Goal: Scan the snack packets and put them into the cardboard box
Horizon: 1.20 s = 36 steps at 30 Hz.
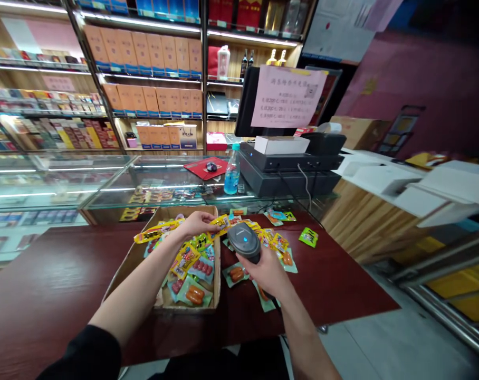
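Observation:
My left hand (pixel 199 224) is closed on a small yellow snack packet (pixel 220 224) above the far right edge of a cardboard box (pixel 123 272). Wrapped around the handle of a dark grey barcode scanner (pixel 243 238) is my right hand (pixel 265 268); the scanner's head lies close to the yellow packet, and a blue light shows on top. Yellow packets (pixel 185 259) and clear packs of small sausages (pixel 195 293) fill the box. More yellow packets (pixel 279 243) and sausage packs (pixel 236 273) lie loose on the dark red table (pixel 334 279), partly hidden behind the scanner.
Beyond the table runs a glass display counter (pixel 116 182) with a blue water bottle (pixel 232 171), a red mouse pad (pixel 200 168) and a monitor (pixel 247 105) bearing a pink sign. A green packet (pixel 308 237) lies at the right. Stocked shelves (pixel 144 79) stand behind.

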Motion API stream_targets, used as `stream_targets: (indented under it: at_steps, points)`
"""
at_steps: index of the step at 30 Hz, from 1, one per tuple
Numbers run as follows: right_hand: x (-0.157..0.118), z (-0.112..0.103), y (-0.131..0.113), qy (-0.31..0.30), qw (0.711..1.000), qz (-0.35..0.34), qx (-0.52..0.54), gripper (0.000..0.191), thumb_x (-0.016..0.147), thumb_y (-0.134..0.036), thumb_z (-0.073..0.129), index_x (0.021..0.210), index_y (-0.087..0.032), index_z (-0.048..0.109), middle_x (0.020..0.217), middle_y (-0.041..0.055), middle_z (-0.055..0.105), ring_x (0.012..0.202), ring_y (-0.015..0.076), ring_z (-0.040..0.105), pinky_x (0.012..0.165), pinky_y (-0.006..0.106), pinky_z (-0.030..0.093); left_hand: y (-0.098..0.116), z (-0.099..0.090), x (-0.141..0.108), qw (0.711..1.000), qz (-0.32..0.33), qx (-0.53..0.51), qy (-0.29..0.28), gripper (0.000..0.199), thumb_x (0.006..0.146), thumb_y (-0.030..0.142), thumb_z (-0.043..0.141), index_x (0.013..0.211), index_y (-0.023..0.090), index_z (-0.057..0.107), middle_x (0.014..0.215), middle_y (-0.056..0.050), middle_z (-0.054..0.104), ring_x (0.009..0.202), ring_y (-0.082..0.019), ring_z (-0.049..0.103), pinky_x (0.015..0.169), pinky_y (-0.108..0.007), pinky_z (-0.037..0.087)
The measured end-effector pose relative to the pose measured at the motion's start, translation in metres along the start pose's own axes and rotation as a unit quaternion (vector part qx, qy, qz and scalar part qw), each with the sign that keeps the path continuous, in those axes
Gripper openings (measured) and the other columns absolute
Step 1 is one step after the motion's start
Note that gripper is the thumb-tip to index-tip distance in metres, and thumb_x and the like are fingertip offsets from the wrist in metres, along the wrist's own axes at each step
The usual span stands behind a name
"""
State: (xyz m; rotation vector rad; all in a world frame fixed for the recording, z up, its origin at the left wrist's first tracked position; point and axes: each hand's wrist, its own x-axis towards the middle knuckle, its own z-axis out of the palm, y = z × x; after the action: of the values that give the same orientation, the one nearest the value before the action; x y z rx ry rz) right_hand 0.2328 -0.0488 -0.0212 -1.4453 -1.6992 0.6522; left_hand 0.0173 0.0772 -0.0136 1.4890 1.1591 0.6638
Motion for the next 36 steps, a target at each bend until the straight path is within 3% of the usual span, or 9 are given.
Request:
stream_targets:
  at_steps: [6,10,18,24,30,36]
  points:
    - [-0.004,0.004,0.001,-0.011,1.0,0.022,0.01,0.028,0.077,-0.038,0.061,0.097,-0.02,0.067,0.074,0.0041,0.071,0.07,0.0224,0.068,0.057,0.028,0.051,0.005,-0.005,-0.006,0.995,0.005,0.099,0.012,0.043,0.063,0.047,0.072,0.09,0.014,0.073,0.071,-0.002,0.068,0.056,-0.009,0.052,0.049,-0.02,0.034]
    - [-0.005,0.004,0.001,-0.005,1.0,0.015,0.01,0.026,0.078,-0.038,0.061,0.095,-0.019,0.068,0.071,0.0045,0.07,0.071,0.0226,0.068,0.057,0.028,0.05,0.003,-0.005,-0.004,0.991,0.002,0.131,0.019,0.038,0.063,0.038,0.068,0.091,0.013,0.074,0.067,0.0,0.065,0.056,-0.01,0.05,0.049,-0.02,0.033]
    - [-0.004,0.0,0.0,-0.001,1.0,0.012,0.008,0.026,0.077,-0.038,0.061,0.094,-0.02,0.068,0.07,0.0052,0.071,0.073,0.0239,0.069,0.056,0.029,0.05,0.011,-0.003,-0.009,0.994,-0.019,0.109,0.019,0.042,0.061,0.043,0.073,0.092,0.015,0.075,0.07,-0.001,0.068,0.054,-0.009,0.048,0.05,-0.02,0.033]
    - [-0.002,0.0,-0.001,0.0,1.0,0.021,0.007,0.028,0.076,-0.04,0.062,0.096,-0.02,0.068,0.075,0.0054,0.071,0.082,0.0263,0.069,0.065,0.032,0.053,0.009,-0.006,-0.009,0.994,0.001,0.109,0.002,0.046,0.062,0.05,0.072,0.091,0.015,0.074,0.073,-0.002,0.069,0.058,-0.01,0.052,0.051,-0.02,0.035]
    - [0.003,0.001,0.001,-0.029,0.999,-0.013,0.013,0.029,0.078,-0.037,0.061,0.099,-0.018,0.066,0.093,0.0065,0.073,0.086,0.0226,0.068,0.077,0.031,0.051,0.009,-0.028,-0.029,0.992,-0.004,0.127,0.02,0.043,0.064,0.048,0.071,0.094,0.018,0.074,0.077,-0.002,0.071,0.065,-0.012,0.058,0.056,-0.02,0.039]
    - [0.005,0.008,-0.001,-0.033,0.999,-0.002,0.029,0.029,0.076,-0.039,0.062,0.095,-0.018,0.067,0.087,0.0062,0.073,0.079,0.0224,0.068,0.07,0.031,0.052,0.007,-0.061,-0.071,0.993,-0.013,0.12,0.009,0.04,0.06,0.043,0.075,0.09,0.018,0.075,0.079,-0.003,0.071,0.072,-0.015,0.061,0.065,-0.022,0.045]
